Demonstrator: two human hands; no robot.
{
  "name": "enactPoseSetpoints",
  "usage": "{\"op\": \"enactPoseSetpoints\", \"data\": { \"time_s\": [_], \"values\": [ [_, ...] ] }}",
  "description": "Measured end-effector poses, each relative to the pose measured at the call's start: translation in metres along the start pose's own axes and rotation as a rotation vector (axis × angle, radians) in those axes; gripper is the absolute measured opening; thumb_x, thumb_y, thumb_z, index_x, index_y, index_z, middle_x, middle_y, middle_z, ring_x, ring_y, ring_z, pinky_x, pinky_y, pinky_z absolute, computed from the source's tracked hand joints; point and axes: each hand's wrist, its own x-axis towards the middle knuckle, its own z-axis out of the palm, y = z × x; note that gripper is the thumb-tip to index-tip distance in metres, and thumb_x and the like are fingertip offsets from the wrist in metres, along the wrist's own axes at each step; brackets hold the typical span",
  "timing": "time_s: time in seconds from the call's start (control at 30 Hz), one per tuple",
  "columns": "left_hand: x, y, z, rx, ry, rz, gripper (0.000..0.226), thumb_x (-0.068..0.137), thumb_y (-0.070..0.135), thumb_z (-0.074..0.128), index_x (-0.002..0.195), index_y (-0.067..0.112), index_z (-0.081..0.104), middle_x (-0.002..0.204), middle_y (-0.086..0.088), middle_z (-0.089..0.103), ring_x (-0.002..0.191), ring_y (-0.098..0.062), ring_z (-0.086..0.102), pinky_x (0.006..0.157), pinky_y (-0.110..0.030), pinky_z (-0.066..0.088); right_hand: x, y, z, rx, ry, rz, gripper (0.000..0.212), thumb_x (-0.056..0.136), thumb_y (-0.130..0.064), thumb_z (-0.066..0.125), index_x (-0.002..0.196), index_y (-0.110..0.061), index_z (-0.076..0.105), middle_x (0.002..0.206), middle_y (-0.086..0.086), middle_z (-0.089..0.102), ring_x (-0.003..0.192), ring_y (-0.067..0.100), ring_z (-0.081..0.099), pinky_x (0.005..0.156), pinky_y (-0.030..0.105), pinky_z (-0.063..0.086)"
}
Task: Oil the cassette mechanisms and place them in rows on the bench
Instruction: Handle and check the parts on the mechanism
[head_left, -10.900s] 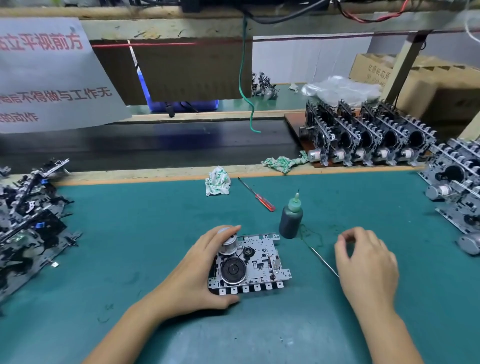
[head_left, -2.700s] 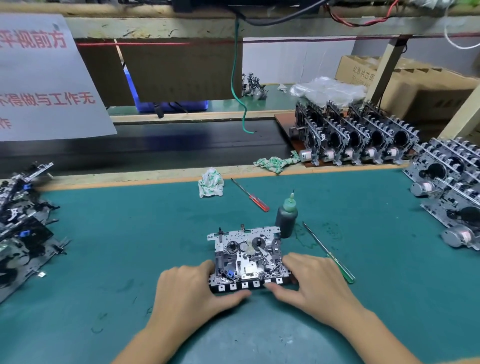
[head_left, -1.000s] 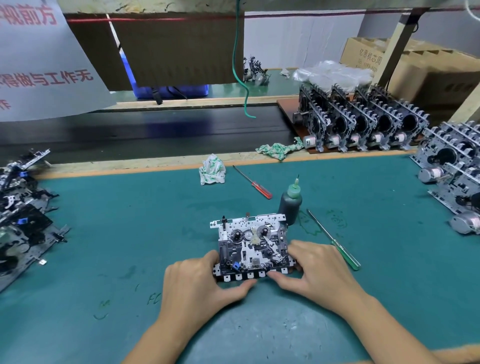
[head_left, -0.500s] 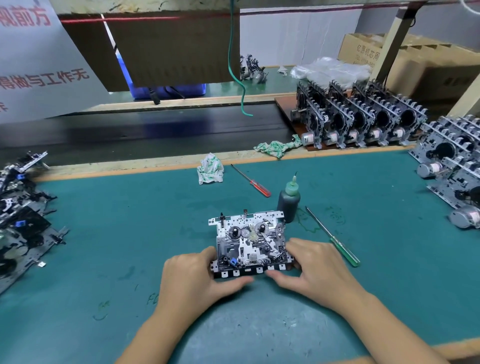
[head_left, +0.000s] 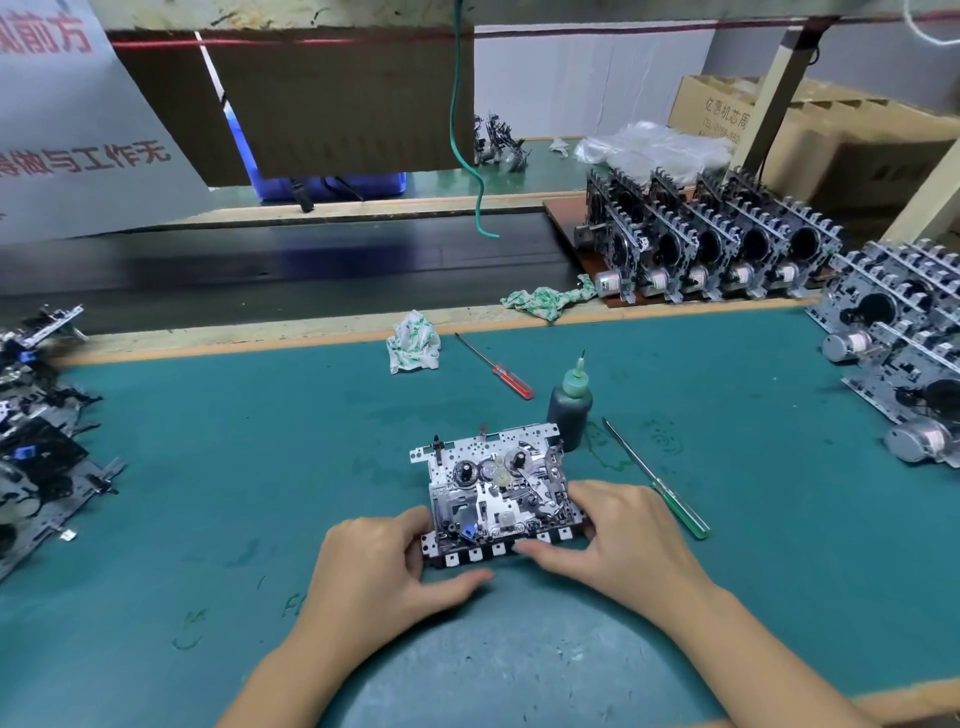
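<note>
1. A green bench mat (head_left: 218, 457) fills the workspace, with a dark conveyor belt (head_left: 291, 265) running behind it.
2. One cassette mechanism (head_left: 498, 493) lies flat near the middle of the mat, gears facing up.
3. The left hand (head_left: 379, 571) grips the mechanism's near-left corner, thumb along its front edge.
4. The right hand (head_left: 618, 540) holds the near-right corner; its fingers curl over the side, though the fingertips are probably hidden behind the frame.
5. An oil bottle (head_left: 570, 405) stands upright just behind the mechanism's far-right corner.
6. A green-handled tool (head_left: 655, 480) lies right of the mechanism, a red screwdriver (head_left: 494, 366) beyond it.
7. Rows of finished mechanisms (head_left: 711, 249) stand far right; a loose pile (head_left: 36, 431) sits far left.
</note>
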Motion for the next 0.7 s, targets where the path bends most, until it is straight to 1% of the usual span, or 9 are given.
{"op": "enactPoseSetpoints", "data": {
  "time_s": [0.13,0.2,0.3,0.4,0.47,0.5,0.57,0.6,0.7],
  "values": [
    [-0.001,0.000,0.001,-0.005,-0.036,-0.042,0.049,0.051,0.079,0.050,0.054,0.033,0.034,0.034,0.012,0.036,0.038,-0.002,0.039,0.047,-0.017,0.032,-0.002,0.007,-0.005,0.074,-0.043,-0.081,0.044,0.073,-0.068,0.047,0.066,-0.026,0.037,0.053,-0.018,0.026,0.053,0.009,0.032,0.052,0.025,0.024],
    [-0.001,-0.002,0.000,-0.023,-0.042,-0.035,0.048,0.051,0.078,0.053,0.056,0.032,0.038,0.035,0.012,0.038,0.037,0.000,0.039,0.047,-0.014,0.031,-0.002,0.007,-0.005,0.073,-0.034,-0.080,0.046,0.075,-0.068,0.047,0.064,-0.026,0.033,0.052,-0.017,0.025,0.051,0.010,0.031,0.051,0.024,0.021],
    [-0.001,-0.004,0.001,-0.021,-0.049,-0.029,0.056,0.052,0.077,0.055,0.057,0.020,0.051,0.036,0.012,0.038,0.038,-0.003,0.040,0.046,-0.016,0.033,-0.001,0.008,-0.005,0.084,-0.044,-0.110,0.047,0.075,-0.070,0.048,0.062,-0.029,0.028,0.052,-0.017,0.025,0.052,0.010,0.032,0.051,0.023,0.020],
    [-0.002,-0.003,0.000,0.008,-0.042,0.031,0.055,0.054,0.075,0.057,0.053,0.021,0.046,0.035,0.013,0.031,0.037,0.000,0.034,0.044,-0.014,0.031,-0.002,0.008,-0.007,0.076,-0.038,-0.112,0.049,0.068,-0.074,0.053,0.059,-0.036,0.023,0.052,-0.020,0.026,0.052,0.007,0.032,0.051,0.021,0.021],
    [-0.002,0.000,-0.003,0.026,-0.035,0.095,0.051,0.057,0.073,0.059,0.052,0.030,0.033,0.036,0.015,0.026,0.036,0.002,0.030,0.042,-0.014,0.030,-0.001,0.007,-0.005,0.073,-0.036,-0.066,0.049,0.063,-0.078,0.051,0.058,-0.032,0.037,0.052,-0.018,0.032,0.051,0.007,0.036,0.052,0.023,0.024],
    [-0.002,0.001,-0.004,0.023,-0.027,0.111,0.051,0.057,0.072,0.059,0.054,0.033,0.027,0.036,0.015,0.026,0.035,0.002,0.030,0.041,-0.015,0.030,-0.001,0.007,-0.002,0.053,-0.047,-0.029,0.056,0.062,-0.081,0.047,0.059,-0.025,0.046,0.053,-0.014,0.038,0.052,0.010,0.040,0.053,0.025,0.026],
    [-0.002,0.002,-0.005,0.016,0.000,0.115,0.052,0.057,0.071,0.060,0.055,0.031,0.027,0.036,0.014,0.028,0.035,-0.002,0.034,0.039,-0.017,0.035,0.000,0.005,0.003,-0.017,-0.057,0.030,0.072,0.061,-0.085,0.037,0.066,-0.016,0.055,0.058,-0.008,0.046,0.056,0.013,0.044,0.056,0.029,0.031],
    [-0.003,0.002,-0.004,0.028,0.015,0.108,0.052,0.056,0.071,0.060,0.054,0.029,0.030,0.036,0.013,0.030,0.034,-0.004,0.037,0.038,-0.017,0.037,0.000,0.004,0.003,-0.040,-0.057,0.034,0.072,0.061,-0.086,0.033,0.068,-0.017,0.056,0.059,-0.008,0.047,0.058,0.013,0.043,0.057,0.030,0.032],
    [-0.003,0.006,-0.001,0.100,0.066,0.082,0.048,0.055,0.076,0.057,0.058,0.037,0.028,0.034,0.006,0.038,0.032,-0.008,0.042,0.035,-0.020,0.039,-0.001,0.005,-0.003,0.010,-0.082,-0.054,0.049,0.066,-0.079,0.040,0.061,-0.031,0.035,0.055,-0.015,0.034,0.055,0.010,0.036,0.054,0.028,0.028]
  ]
}}
